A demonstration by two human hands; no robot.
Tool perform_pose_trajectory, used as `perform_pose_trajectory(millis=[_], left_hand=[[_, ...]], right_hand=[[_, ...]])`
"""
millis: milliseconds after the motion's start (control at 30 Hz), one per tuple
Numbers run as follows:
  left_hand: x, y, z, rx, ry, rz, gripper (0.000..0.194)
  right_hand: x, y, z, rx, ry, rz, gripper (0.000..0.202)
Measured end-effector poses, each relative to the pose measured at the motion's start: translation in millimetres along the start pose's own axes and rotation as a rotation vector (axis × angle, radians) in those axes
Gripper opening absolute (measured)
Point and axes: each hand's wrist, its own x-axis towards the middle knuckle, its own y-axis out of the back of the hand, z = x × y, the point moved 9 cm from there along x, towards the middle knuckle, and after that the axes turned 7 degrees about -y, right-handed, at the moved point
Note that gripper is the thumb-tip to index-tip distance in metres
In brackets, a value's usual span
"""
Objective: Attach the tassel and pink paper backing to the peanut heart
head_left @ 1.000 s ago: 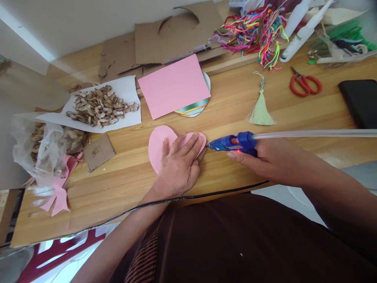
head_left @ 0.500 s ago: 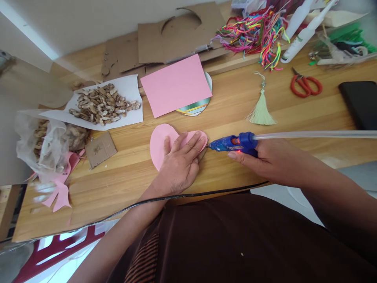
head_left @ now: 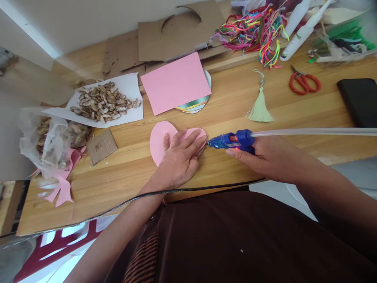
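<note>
While my left hand [head_left: 178,163] lies flat on the pink heart [head_left: 160,137], fingers out over its right lobe and thumb apart, my right hand [head_left: 269,157] is wrapped round the blue glue gun [head_left: 226,140], nozzle right at the lobe's edge. Heart is on the table [head_left: 235,94], just below the larger pink sheet [head_left: 176,84]. Trigger finger is hidden, so can't tell if I'm squeezing; no bead of glue visible either.

To do this well, I'd say: press evenly so the paper doesn't creep, but keep fingertips back from the nozzle, since it's probably hot and they're close. Gun low, tip just at the rim, light steady squeeze, thin line; too much would likely ooze out or buckle the paper. Mind the long clear rod [head_left: 309,132] out the back, it could swing the gun off line. Black cord [head_left: 165,192] crosses over my left forearm; keep it slack so it doesn't tug.

Versus the earlier frame: very little. View has shifted slightly, so most things sit a touch higher. Same flat press, same grip, nozzle still at the same edge. Heart looks unmoved against the pink sheet.
</note>
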Motion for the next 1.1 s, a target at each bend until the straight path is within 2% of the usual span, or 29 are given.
perform_pose_trajectory(millis=[233,533,800,1100], left_hand=[[0,1.2,-7,-0.066,0.013,0.017,0.059],[0,5.2,-5,-0.097,0.011,0.027,0.055],[-2,7.5,-3,-0.126,-0.024,0.006,0.059],[-2,7.3,-5,-0.154,-0.016,-0.010,0.060]], right_hand=[[-5,-3,-1,-0.012,-0.014,0.011,0.042],[-8,-11,-2,-0.050,-0.067,-0.026,0.045],[-14,-13,-8,-0.037,-0.041,-0.024,0.046],[-16,-22,1,-0.048,-0.124,-0.041,0.056]])
